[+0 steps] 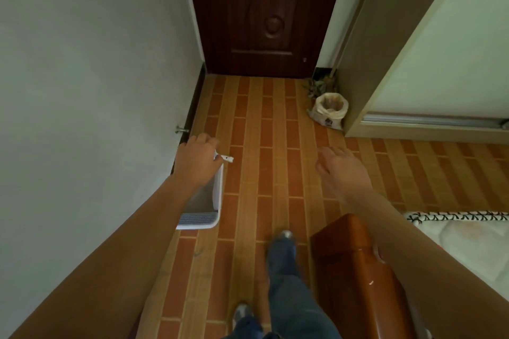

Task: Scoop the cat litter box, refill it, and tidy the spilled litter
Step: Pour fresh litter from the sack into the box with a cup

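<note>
A white cat litter box [217, 195] stands on the floor against the left wall, partly hidden by my left forearm; its grey grated step [196, 219] shows at the near end. My left hand [197, 161] is over the box's far corner, fingers curled round a white scoop handle [226, 158] that pokes out to the right. My right hand [340, 166] hovers above the tiled floor with fingers relaxed, holding nothing. An open litter bag [329, 110] with brownish contents sits in the far corner by the wardrobe.
A dark red door [264, 14] closes the far end. A sliding wardrobe [429, 63] stands at right. A brown wooden bed post [355, 267] and mattress edge [462, 234] lie near right. My legs and shoes [283, 239] are on the brick-pattern floor [261, 132].
</note>
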`<state>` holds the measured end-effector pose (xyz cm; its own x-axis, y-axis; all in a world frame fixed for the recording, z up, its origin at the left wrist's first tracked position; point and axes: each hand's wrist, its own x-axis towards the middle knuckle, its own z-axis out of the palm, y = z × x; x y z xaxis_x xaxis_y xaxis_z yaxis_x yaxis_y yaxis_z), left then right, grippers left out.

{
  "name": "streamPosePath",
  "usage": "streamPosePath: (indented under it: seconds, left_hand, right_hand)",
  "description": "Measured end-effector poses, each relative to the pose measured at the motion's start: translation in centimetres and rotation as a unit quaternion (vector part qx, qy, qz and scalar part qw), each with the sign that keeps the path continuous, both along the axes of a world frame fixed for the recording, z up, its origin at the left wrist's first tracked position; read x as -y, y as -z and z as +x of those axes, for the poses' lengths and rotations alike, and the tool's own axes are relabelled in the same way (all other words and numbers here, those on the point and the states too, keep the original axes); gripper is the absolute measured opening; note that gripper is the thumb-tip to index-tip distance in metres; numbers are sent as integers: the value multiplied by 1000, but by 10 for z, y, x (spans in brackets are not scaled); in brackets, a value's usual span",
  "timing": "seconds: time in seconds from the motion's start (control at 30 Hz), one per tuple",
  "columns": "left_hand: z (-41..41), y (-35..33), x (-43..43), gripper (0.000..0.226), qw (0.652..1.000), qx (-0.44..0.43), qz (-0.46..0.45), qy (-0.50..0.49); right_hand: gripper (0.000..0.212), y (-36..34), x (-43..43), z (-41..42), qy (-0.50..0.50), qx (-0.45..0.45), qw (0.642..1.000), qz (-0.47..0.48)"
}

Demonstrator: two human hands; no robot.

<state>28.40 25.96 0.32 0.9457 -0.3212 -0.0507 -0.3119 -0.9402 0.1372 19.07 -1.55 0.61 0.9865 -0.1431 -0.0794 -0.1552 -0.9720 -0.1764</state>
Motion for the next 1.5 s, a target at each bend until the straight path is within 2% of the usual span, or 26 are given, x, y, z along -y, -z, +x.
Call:
streamPosePath:
  seconds: [0.43, 0.67, 1.0, 1.5]
  left_hand:
    - [183, -4, 163, 41, 998, -21, 6, 55]
    - [252, 0, 230, 43, 996, -29, 1, 78]
    - [340, 11, 320, 44, 984, -60, 10, 165]
    - [525, 50, 448, 42, 965, -128, 9, 230]
  right_hand:
    - [39, 6, 138, 173, 19, -17, 1000, -16]
    - [36, 7, 203, 222, 69, -19, 997, -11]
    - [41, 16, 268, 269, 148, -35, 988, -3]
    - [44, 39, 336, 422, 266, -68, 961, 42]
